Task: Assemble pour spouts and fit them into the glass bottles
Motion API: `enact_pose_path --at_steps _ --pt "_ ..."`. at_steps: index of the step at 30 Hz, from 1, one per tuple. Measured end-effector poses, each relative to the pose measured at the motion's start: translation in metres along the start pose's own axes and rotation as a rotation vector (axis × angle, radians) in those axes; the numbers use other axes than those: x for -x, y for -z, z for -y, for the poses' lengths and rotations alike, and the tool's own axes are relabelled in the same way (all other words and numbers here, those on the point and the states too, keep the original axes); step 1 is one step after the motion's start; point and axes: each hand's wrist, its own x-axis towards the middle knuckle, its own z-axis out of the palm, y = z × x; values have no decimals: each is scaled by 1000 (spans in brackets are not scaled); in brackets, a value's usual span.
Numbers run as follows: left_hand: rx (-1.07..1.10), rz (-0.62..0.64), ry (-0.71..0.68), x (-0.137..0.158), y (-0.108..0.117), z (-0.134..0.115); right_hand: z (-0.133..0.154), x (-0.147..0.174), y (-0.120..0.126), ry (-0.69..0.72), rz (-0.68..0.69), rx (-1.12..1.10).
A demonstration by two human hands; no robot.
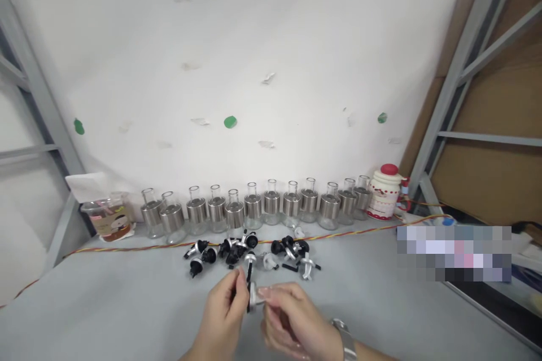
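Note:
Low in the middle of the head view, a silver bottle pourer with black parts (253, 296) is held between my two hands. My right hand (296, 316) pinches its pale end between thumb and fingers. My left hand (224, 307) is closed at its other side, fingertips on or right by the black part, which they partly cover. Just beyond my fingertips lies another silver and black pourer (249, 259). Several more black and silver pourers (241, 245) lie in a loose pile behind it, with others (291, 248) to the right, near a whitish plastic piece (270, 262).
A row of glass bottles with steel sleeves (234, 215) stands open-necked along the wall. A red-yellow twisted cord (351, 232) crosses the table (127, 304) before them. At left is a plastic cup (110, 220); at right, a white and red jar (383, 194) and a blurred-out patch (453, 254).

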Motion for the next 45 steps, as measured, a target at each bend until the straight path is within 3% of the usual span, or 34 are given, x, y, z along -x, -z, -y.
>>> enact_pose_path --at_steps 3,5,7,10,12,13,15,18,20,22,25,29,34,37,40,42,45 --pt "-193 5 -289 -1 5 0 -3 -3 0 -44 81 -282" --pt "-250 15 -352 0 3 1 -2 -1 2 -46 32 -163" --pt "-234 -12 -206 -1 1 3 3 4 7 39 -55 210" --pt "-261 -89 178 -15 7 12 16 11 20 426 -110 992" --pt "-318 -101 224 -29 19 16 27 10 32 647 -184 1369" --pt "-348 -114 215 -36 27 16 33 8 39 666 -280 1496" --pt "-429 -129 182 -45 40 14 41 3 54 525 -510 1722" --pt "-775 -96 78 -46 47 9 47 -4 78 126 -722 1996" --pt "-1093 -71 -44 -42 45 8 45 -5 92 -24 -775 2045" --pt "-1291 -95 -164 -39 40 10 41 -5 103 -72 -785 2044" --pt "-1324 -120 -345 -37 33 15 34 -4 110 -107 -781 2053" --pt "-1229 4 -510 -35 20 17 30 -6 105 -100 -808 2063" --pt "-1048 116 -414 -33 6 17 36 -7 84 21 -784 2041" --pt "-954 122 -353 -35 7 15 37 -6 65 220 -587 1896" --pt "-628 169 -150 -34 11 10 32 -1 48 365 -310 1704" --pt "-421 232 -31 -30 11 6 26 1 39 392 -169 1613" --pt "-271 315 35 -23 8 -1 19 3 33 341 -115 1533"
